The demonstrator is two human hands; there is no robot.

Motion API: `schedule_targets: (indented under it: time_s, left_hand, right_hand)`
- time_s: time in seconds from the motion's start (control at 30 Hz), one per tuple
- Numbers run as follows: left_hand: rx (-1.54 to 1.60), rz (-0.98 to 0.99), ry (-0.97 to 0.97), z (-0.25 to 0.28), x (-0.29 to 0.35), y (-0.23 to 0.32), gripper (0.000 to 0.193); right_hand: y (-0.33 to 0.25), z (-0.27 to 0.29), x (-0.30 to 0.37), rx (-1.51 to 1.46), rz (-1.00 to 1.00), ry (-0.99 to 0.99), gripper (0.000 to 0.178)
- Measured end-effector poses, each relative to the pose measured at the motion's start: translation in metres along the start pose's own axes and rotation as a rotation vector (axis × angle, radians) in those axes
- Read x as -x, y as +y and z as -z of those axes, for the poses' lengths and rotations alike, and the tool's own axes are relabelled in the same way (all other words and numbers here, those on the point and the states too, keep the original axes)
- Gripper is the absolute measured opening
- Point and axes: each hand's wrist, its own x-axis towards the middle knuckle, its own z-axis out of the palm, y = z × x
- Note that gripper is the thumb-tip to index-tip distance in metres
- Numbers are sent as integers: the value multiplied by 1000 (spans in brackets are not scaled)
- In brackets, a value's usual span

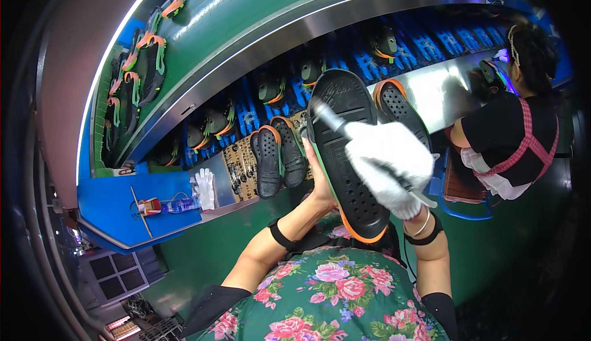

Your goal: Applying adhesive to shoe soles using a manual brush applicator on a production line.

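A black shoe sole (345, 156) with grooves, small round holes and an orange-and-green edge is held up in front of me, toe end away. My left hand (321, 184), bare, grips its left edge, with the fingers hidden behind. In a white glove, my right hand (391, 164) is over the sole's right side and closed round a slim tool (333, 121) that looks like a brush. The tool's pale tip, blurred by motion, is over the sole's upper left. Several similar soles (269, 162) lie on the bench to the left, and another sole (400, 104) lies behind on the right.
A conveyor with blue racks (363, 64) carrying shoes runs behind the bench. More shoes lie on the green shelf (246, 8) above. At left, a blue table (111, 208) holds a white glove (204, 188) and a bottle (183, 205). A co-worker (511, 132) is at the right.
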Motion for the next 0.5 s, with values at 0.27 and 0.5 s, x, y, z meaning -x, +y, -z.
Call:
schedule_targets:
  time_s: [0.27, 0.5]
  left_hand:
    - [129, 62, -77, 16, -4, 1, 110]
    - [-515, -244, 307, -29, -34, 0, 100]
  right_hand:
    - [-2, -1, 0, 112, 134, -142, 36]
    - [14, -4, 3, 112, 116, -70, 37]
